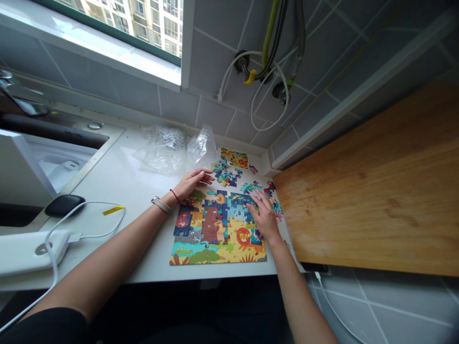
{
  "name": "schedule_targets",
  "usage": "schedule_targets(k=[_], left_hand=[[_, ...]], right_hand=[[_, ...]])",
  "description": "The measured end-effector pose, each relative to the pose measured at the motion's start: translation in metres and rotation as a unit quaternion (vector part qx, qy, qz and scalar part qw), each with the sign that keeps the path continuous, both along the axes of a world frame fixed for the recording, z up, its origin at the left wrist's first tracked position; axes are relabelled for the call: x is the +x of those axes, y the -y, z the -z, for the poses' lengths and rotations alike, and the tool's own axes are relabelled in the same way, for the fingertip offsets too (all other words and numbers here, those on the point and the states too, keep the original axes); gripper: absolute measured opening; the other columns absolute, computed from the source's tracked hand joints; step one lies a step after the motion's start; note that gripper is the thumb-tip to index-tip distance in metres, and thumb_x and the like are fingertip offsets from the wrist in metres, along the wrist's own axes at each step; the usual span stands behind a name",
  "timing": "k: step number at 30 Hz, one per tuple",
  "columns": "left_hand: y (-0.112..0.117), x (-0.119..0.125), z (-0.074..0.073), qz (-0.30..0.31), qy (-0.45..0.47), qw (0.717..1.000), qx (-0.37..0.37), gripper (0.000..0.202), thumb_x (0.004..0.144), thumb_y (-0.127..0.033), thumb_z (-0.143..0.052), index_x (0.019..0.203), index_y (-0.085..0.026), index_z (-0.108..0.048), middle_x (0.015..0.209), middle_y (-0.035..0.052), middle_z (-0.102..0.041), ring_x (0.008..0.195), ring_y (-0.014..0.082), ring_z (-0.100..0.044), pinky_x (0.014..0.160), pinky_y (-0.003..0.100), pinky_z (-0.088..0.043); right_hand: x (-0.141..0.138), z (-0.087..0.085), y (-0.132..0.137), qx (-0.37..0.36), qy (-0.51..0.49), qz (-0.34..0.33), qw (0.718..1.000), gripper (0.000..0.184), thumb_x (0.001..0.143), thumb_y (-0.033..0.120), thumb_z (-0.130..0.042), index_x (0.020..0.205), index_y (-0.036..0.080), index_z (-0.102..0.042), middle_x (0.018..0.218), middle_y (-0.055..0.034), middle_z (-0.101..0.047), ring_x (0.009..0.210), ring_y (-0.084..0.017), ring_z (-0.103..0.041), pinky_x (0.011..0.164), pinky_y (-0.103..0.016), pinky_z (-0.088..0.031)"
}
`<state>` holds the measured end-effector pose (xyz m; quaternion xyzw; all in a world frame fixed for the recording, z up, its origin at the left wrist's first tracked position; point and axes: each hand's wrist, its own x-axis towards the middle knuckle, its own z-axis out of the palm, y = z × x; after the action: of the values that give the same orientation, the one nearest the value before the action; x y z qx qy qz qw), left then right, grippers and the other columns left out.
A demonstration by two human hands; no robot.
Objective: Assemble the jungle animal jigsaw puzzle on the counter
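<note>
A colourful animal jigsaw puzzle [215, 234] lies partly assembled on the white counter [118, 186]. My left hand [193, 181] rests flat at the puzzle's top left corner, fingers stretched toward loose pieces [225, 174] behind it. My right hand [263, 215] lies on the puzzle's upper right part, fingers spread and pressing on pieces there. More loose pieces [274, 203] lie just right of that hand. A small picture card [234, 156] sits behind the loose pieces.
A crumpled clear plastic bag [172, 148] lies behind the left hand. A sink [53, 153] is at the left, with a black mouse-like object [64, 204], a white power bank [28, 248] and its cable. A wooden board [373, 186] borders the right. Hoses hang on the tiled wall.
</note>
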<state>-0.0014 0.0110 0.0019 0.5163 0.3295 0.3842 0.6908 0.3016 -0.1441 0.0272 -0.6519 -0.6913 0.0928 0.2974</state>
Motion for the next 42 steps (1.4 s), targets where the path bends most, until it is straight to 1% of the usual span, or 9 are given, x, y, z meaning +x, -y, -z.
schedule_targets(k=[5, 9, 17, 23, 24, 27, 32, 36, 42], left_hand=[[0.001, 0.001, -0.003, -0.003, -0.003, 1.0, 0.003, 0.074, 0.08, -0.08, -0.068, 0.117, -0.016, -0.071, 0.112, 0.0162, -0.078, 0.099, 0.0275, -0.074, 0.089, 0.041, -0.056], [0.003, 0.001, -0.005, -0.008, -0.007, 1.0, 0.004, 0.074, 0.079, -0.081, -0.068, 0.115, -0.016, -0.071, 0.112, 0.0158, -0.078, 0.1, 0.0275, -0.074, 0.089, 0.04, -0.056], [0.001, 0.004, -0.005, -0.01, -0.011, 1.0, 0.023, 0.075, 0.077, -0.083, -0.067, 0.111, -0.016, -0.071, 0.107, 0.0162, -0.078, 0.096, 0.0276, -0.075, 0.087, 0.042, -0.057], [0.026, -0.01, -0.036, -0.011, -0.056, 0.994, 0.098, 0.061, 0.086, -0.072, -0.068, 0.111, -0.016, -0.072, 0.106, 0.0143, -0.079, 0.1, 0.0284, -0.075, 0.094, 0.044, -0.057], [0.036, -0.019, -0.041, -0.016, -0.105, 0.981, 0.163, 0.054, 0.092, -0.067, -0.063, 0.113, -0.017, -0.073, 0.108, 0.0134, -0.079, 0.102, 0.0277, -0.075, 0.097, 0.044, -0.057], [0.071, -0.053, -0.042, -0.012, -0.271, 0.901, 0.337, 0.039, 0.101, -0.05, -0.057, 0.119, -0.021, -0.075, 0.124, 0.0106, -0.077, 0.112, 0.0278, -0.073, 0.106, 0.045, -0.055], [0.12, -0.101, -0.011, 0.063, -0.41, 0.809, 0.417, 0.042, 0.097, -0.047, -0.066, 0.134, -0.027, -0.07, 0.157, 0.0078, -0.056, 0.146, 0.0362, -0.05, 0.117, 0.056, -0.047], [0.133, -0.108, 0.007, 0.066, -0.442, 0.784, 0.431, 0.046, 0.1, -0.045, -0.063, 0.143, -0.029, -0.065, 0.16, 0.0075, -0.052, 0.152, 0.037, -0.041, 0.119, 0.061, -0.041], [0.135, -0.105, 0.01, 0.047, -0.447, 0.767, 0.458, 0.046, 0.103, -0.048, -0.058, 0.145, -0.03, -0.063, 0.16, 0.0064, -0.051, 0.152, 0.036, -0.041, 0.12, 0.059, -0.041]], right_hand=[[-0.067, -0.001, 0.033, -0.073, 0.03, -0.169, 0.983, 0.05, 0.103, 0.04, -0.06, 0.15, 0.026, -0.059, 0.164, -0.0097, -0.046, 0.158, -0.032, -0.033, 0.126, -0.058, -0.037], [-0.1, 0.012, 0.044, -0.115, 0.06, -0.195, 0.972, 0.066, 0.1, 0.044, -0.065, 0.161, 0.027, -0.045, 0.171, -0.0087, -0.033, 0.16, -0.035, -0.026, 0.126, -0.061, -0.034], [-0.109, 0.012, 0.043, -0.125, 0.08, -0.195, 0.97, 0.066, 0.103, 0.043, -0.061, 0.162, 0.024, -0.042, 0.171, -0.0093, -0.032, 0.16, -0.036, -0.024, 0.128, -0.062, -0.031], [-0.111, 0.011, 0.043, -0.123, 0.08, -0.198, 0.969, 0.065, 0.103, 0.045, -0.061, 0.162, 0.024, -0.043, 0.171, -0.0103, -0.034, 0.16, -0.037, -0.025, 0.126, -0.064, -0.032], [-0.111, 0.011, 0.043, -0.121, 0.079, -0.201, 0.969, 0.065, 0.103, 0.044, -0.061, 0.162, 0.024, -0.042, 0.171, -0.0102, -0.033, 0.16, -0.037, -0.024, 0.127, -0.064, -0.031], [-0.113, 0.011, 0.043, -0.11, 0.078, -0.211, 0.968, 0.066, 0.103, 0.043, -0.061, 0.163, 0.024, -0.04, 0.171, -0.0102, -0.033, 0.161, -0.035, -0.023, 0.127, -0.062, -0.031], [-0.119, 0.015, 0.046, -0.099, 0.088, -0.217, 0.967, 0.067, 0.103, 0.04, -0.06, 0.164, 0.025, -0.038, 0.172, -0.0098, -0.031, 0.161, -0.034, -0.021, 0.127, -0.062, -0.031], [-0.121, 0.017, 0.051, -0.093, 0.092, -0.219, 0.967, 0.067, 0.103, 0.04, -0.06, 0.164, 0.027, -0.036, 0.172, -0.0088, -0.031, 0.161, -0.034, -0.021, 0.126, -0.061, -0.033], [-0.123, 0.014, 0.055, -0.097, 0.102, -0.219, 0.966, 0.068, 0.104, 0.038, -0.06, 0.165, 0.025, -0.034, 0.173, -0.0091, -0.028, 0.162, -0.034, -0.018, 0.126, -0.062, -0.032]])
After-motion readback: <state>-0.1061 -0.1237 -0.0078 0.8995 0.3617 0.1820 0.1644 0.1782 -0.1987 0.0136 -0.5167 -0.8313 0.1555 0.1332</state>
